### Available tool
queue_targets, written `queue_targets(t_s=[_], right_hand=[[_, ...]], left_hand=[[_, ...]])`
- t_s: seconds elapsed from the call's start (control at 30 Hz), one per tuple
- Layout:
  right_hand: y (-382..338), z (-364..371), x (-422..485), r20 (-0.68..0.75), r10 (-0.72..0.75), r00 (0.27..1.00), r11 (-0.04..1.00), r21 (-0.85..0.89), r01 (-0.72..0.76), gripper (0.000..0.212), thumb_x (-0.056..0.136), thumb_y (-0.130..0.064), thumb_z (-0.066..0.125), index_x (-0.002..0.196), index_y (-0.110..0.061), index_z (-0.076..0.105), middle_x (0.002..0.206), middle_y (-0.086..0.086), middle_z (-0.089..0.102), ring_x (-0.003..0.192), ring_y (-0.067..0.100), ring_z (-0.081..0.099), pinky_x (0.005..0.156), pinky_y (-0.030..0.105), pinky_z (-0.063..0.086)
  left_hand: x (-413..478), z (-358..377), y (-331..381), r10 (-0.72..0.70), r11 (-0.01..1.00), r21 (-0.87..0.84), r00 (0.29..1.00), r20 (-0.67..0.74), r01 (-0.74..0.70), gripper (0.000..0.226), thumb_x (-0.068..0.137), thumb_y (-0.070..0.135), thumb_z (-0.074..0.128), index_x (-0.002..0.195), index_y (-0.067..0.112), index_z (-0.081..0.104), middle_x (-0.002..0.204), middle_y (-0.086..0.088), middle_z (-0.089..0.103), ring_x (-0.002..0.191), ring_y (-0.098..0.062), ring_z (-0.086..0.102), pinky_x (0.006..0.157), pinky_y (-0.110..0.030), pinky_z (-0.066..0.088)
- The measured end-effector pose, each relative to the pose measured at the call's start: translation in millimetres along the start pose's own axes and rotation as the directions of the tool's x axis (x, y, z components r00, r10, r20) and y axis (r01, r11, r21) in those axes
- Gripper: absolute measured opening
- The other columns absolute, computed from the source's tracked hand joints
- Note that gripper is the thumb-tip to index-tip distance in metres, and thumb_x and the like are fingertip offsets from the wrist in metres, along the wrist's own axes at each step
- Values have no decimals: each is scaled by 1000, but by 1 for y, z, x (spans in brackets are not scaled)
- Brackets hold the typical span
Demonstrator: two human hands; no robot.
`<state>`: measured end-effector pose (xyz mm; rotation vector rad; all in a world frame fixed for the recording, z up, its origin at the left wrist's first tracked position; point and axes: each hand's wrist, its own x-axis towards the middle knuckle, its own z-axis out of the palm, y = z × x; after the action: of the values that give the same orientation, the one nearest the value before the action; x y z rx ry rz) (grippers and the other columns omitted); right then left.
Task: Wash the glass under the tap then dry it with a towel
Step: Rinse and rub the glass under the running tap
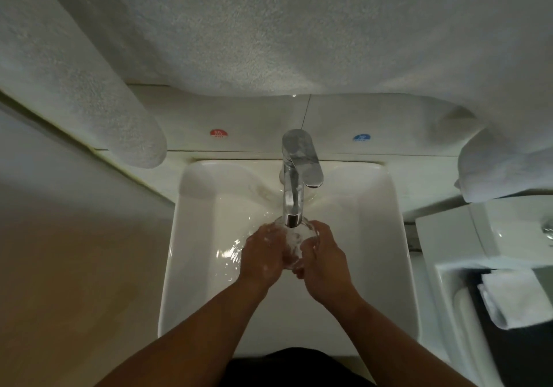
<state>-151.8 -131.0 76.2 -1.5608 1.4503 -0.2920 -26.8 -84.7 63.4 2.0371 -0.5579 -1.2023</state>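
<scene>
The clear glass (294,246) sat low over the white sink (185,237), directly below the outlet of the chrome tap (293,195), with running water (291,238) striking it and foaming white inside. It was held between both hands. The left hand (263,255) gripped its left side with the fingers curled round the wall, and the right hand (324,262) gripped its right side, the fingers wrapped over the rim nearest the spout. The hands hid most of the glass, so its exact tilt could not be told. Both hands looked wet, and both forearms were bare.

Water rippled across the basin floor to the left of the hands. The tap's lever (309,162) was turned slightly towards the right. On the pale tiles behind the sink a red sticker (218,133) lay left of the tap and a blue sticker (361,137) right of it.

A large white towel (269,27) hung across the top of the view, its lower edge above the stickers. A folded white towel (511,297) lay well off to the right, beside another white fixture (449,237).
</scene>
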Motion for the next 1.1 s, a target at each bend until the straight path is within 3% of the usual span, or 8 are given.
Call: queue_targets(t_s=[0.07, 0.23, 0.43, 0.57, 0.67, 0.77, 0.87, 1.1], right_hand=[[1, 2, 0, 48, 59, 997, 979, 192, -67, 26, 106, -26, 48, 132, -30, 52, 103, -3, 71, 74, 17, 75, 59, 32, 64], [-14, 0, 12, 184, 145, 972, 934, 298, -196, 25, 107, -32, 46, 111, -19, 66, 84, 7, 76, 61, 24, 76, 52, 30, 61], [-13, 0, 11, 192, 161, 968, 980, 86, -180, 42, 107, -42, 40, 100, -14, 70, 62, 7, 71, 40, 15, 62, 38, 25, 46], [-11, -12, 12, 200, 51, 978, 999, 2, -53, 24, 108, -25, 42, 118, -28, 63, 84, 2, 73, 47, 14, 67, 44, 18, 50], [-12, -20, 9, 243, 31, 970, 991, 119, -61, 25, 106, -22, 46, 121, -34, 63, 85, 4, 75, 50, 16, 68, 47, 21, 52], [-12, -24, 8, 246, 117, 962, 952, 249, -179, 26, 101, -15, 51, 112, -30, 70, 70, 8, 74, 50, 21, 64, 47, 29, 50], [-16, -27, 9, 252, 239, 938, 870, 373, -322, 26, 88, -1, 49, 85, -12, 73, 52, 12, 52, 41, 21, 45, 44, 27, 34], [-36, -32, 1, 267, 203, 942, 949, 182, -256, 45, 102, -21, 43, 76, 3, 70, 52, 15, 60, 42, 21, 51, 42, 24, 38]], left_hand=[[-7, -3, 7, 75, 994, -80, 997, 5, -74, 10, 96, 42, 60, 99, 42, 70, 97, 7, 77, 86, -8, 75, 76, -31, 64], [-13, -10, 0, 164, 975, -175, 975, 153, -137, 46, 97, 28, 69, 136, 45, 53, 124, 14, 72, 109, -6, 72, 89, -30, 61], [-4, -25, 2, 76, 997, -17, 977, 199, -74, 38, 96, 21, 54, 133, 29, 55, 105, -2, 78, 91, -21, 77, 86, -47, 64], [-8, -27, 7, -2, 999, -48, 984, 178, 11, 23, 104, 23, 53, 118, 7, 63, 82, -12, 73, 57, -21, 70, 53, -31, 58], [-10, -21, 4, 52, 997, -66, 994, 101, -45, 19, 102, 29, 60, 114, 17, 67, 99, -8, 77, 78, -19, 76, 71, -38, 66], [-14, -19, 2, 128, 960, -276, 957, 262, -53, 54, 91, 24, 78, 137, 29, 52, 122, 1, 72, 106, -18, 74, 83, -37, 65], [-17, -23, -3, 233, 963, -218, 893, 386, -157, 88, 74, 15, 91, 144, 34, 42, 130, 9, 67, 118, -14, 68, 93, -36, 61], [-19, -23, 12, 297, 938, -260, 921, 252, -231, 91, 68, 9, 95, 137, 33, 41, 119, 5, 69, 103, -7, 73, 80, -19, 58]])
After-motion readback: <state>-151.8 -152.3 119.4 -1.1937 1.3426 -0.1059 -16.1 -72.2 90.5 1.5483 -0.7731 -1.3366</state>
